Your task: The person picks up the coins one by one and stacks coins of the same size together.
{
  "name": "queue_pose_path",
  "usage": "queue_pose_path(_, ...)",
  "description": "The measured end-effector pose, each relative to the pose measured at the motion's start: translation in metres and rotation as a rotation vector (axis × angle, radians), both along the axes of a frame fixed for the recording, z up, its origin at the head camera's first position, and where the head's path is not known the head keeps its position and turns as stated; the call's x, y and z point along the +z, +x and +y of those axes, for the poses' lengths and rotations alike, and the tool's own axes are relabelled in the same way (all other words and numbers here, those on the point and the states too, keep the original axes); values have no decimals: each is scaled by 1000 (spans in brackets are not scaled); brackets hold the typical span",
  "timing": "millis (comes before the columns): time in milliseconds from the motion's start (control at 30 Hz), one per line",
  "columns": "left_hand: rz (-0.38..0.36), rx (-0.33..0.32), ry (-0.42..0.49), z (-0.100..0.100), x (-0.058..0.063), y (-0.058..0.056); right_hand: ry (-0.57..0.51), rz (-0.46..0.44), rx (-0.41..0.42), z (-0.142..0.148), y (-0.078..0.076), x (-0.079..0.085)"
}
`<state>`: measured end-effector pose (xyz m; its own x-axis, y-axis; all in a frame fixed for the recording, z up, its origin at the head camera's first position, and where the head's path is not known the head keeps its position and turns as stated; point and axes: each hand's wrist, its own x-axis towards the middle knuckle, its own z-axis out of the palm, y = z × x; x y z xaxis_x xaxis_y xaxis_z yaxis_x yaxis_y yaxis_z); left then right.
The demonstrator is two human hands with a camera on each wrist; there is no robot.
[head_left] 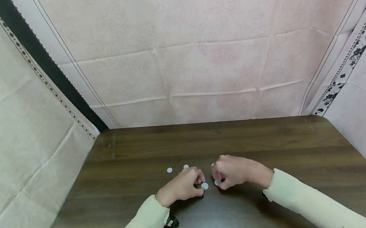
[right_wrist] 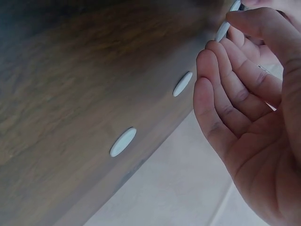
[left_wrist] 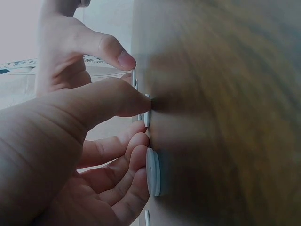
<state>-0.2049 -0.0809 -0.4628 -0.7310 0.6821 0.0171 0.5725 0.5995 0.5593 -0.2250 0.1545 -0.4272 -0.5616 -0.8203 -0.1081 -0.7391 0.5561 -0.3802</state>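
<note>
Low over the tabletop, my left hand [head_left: 182, 185] pinches a small white disc [head_left: 205, 186] between thumb and curled fingers. Facing it across a narrow gap, my right hand [head_left: 235, 170] holds a second white disc [head_left: 217, 181] by its edge. In the right wrist view that disc [right_wrist: 222, 31] stands between thumb and index fingertip. Another disc [left_wrist: 153, 172] lies beside the left fingertips in the left wrist view. Beyond the left hand is a disc [head_left: 185, 166], and one more [head_left: 212, 164] shows partly behind the right hand's knuckles.
Farther left on the dark wooden table [head_left: 132, 153] lies a separate white disc [head_left: 169, 170]. Pale patterned cloth [head_left: 197, 68] hangs along the table's far edge and both sides. A black strap device [head_left: 172, 223] sits at the left wrist.
</note>
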Motion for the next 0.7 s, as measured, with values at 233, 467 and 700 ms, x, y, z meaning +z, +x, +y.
queue_pose_path(233, -6, -1, -2, 0, 0, 0, 7, -20, -4, -8, 1, 0)
queue_pose_path(467, 1, -3, -10, 0, 1, 0, -17, -28, -12, -15, 2, -1)
queue_pose_path(700, 1, -6, 0, 0, 1, -1, -40, -35, -6, -19, 3, -3)
